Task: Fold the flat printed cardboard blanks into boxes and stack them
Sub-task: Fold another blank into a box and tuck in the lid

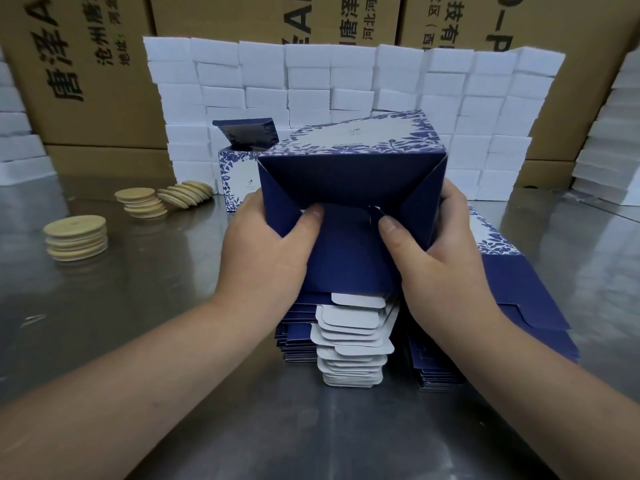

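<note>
Bright, even light falls from above, probably from ceiling lamps. The steel table (104, 306) carries soft glare and hazy reflections. Shadows are faint. The white blocks (311, 64) nearly wash out. Wide-angle distortion bows the edges.

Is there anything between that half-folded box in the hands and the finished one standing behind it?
Nothing visible. The left hand and right hand grip the half-folded box, and the finished box stands just behind it, to the left. The wooden discs lie further left on the table, off that path.
</note>
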